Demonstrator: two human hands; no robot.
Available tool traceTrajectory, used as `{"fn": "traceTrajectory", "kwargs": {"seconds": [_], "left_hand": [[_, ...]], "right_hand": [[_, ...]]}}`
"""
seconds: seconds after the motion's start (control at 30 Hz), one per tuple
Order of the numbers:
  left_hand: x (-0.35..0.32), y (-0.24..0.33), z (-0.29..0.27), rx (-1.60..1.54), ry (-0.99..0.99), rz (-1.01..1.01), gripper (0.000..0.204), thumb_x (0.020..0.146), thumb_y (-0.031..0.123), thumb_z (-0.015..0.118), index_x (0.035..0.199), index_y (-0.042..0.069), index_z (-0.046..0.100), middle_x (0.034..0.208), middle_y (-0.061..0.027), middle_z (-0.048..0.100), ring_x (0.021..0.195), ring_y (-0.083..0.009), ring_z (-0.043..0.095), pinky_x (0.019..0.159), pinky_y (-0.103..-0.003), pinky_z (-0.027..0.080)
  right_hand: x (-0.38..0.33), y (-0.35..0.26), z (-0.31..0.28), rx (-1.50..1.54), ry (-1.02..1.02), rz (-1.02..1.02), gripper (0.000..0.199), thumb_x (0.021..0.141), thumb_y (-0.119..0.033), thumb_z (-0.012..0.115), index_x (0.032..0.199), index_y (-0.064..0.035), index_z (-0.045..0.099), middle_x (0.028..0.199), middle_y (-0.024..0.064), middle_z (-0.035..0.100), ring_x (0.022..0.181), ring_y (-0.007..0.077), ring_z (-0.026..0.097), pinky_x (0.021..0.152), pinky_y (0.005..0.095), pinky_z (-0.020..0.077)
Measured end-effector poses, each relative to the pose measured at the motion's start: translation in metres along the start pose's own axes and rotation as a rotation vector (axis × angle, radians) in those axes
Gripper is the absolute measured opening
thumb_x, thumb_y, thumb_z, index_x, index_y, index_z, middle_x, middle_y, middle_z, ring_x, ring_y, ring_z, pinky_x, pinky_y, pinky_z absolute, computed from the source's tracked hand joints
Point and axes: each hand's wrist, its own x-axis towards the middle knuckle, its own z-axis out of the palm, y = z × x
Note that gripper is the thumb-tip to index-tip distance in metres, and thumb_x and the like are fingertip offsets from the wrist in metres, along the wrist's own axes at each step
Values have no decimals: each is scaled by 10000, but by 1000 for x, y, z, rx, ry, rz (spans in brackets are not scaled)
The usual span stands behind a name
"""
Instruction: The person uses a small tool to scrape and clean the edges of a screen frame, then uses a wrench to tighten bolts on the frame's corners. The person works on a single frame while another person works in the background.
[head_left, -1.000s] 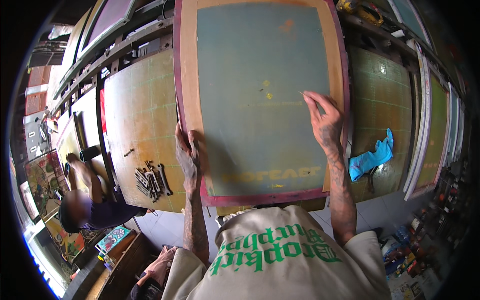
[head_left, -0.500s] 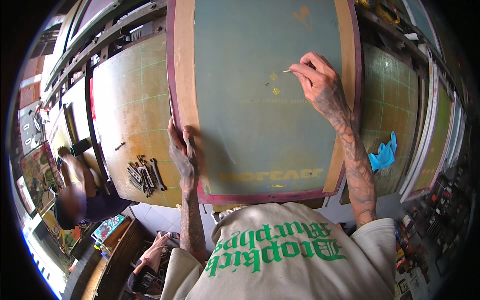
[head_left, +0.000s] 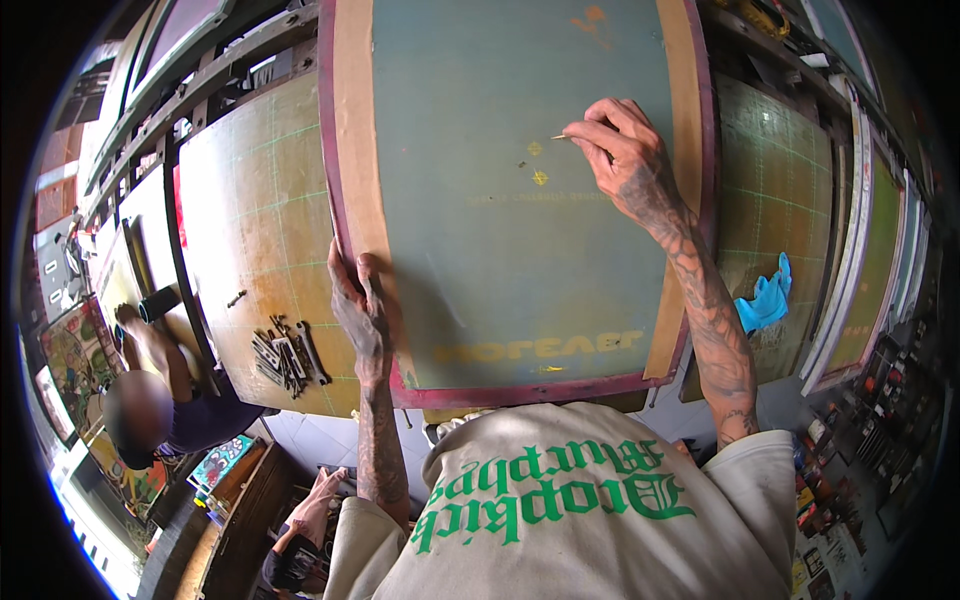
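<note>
A large printing screen (head_left: 480,265) with grey-green mesh and a dark red frame lies in front of me, brown tape along its left and right sides. My left hand (head_left: 362,305) is closed round the left edge of the frame, thumb on the taped side. Over the upper right of the mesh, my right hand (head_left: 630,160) pinches a thin pointed stick (head_left: 560,137), perhaps a toothpick. Its tip is close to a small yellow mark (head_left: 535,149), with a second yellow mark (head_left: 540,178) just below. Whether the tip touches the mesh I cannot tell.
Several wrenches (head_left: 285,360) lie on the left board (head_left: 250,200). A blue glove (head_left: 765,295) rests on the right board (head_left: 770,180). Framed screens (head_left: 870,250) stand at the far right. Another person (head_left: 185,410) works at the left; a further person sits lower down.
The right hand and the stick have shifted slightly left, nearer the upper yellow mark. The whole view has also moved a little. My left hand keeps its hold on the frame.
</note>
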Motion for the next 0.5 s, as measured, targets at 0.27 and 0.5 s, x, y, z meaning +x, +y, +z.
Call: {"fn": "traceTrajectory", "kwargs": {"seconds": [0.27, 0.5], "left_hand": [[0, 5, 1, 13, 15, 12, 566, 1056, 440, 516, 1467, 52, 482, 1234, -256, 660, 1132, -355, 650, 974, -437, 483], [0, 2, -1, -11, 11, 3, 587, 1049, 454, 528, 1466, 43, 481, 1230, -255, 661, 1124, -357, 649, 974, -435, 483]], "right_hand": [[0, -8, 2, 63, -34, 45, 129, 844, 11, 745, 935, -80, 755, 854, 32, 595, 826, 233, 585, 721, 365, 524], [0, -3, -4, 53, -38, 46, 134, 839, 35, 734, 934, -60, 737, 854, 41, 581, 818, 227, 590, 720, 363, 534]]}}
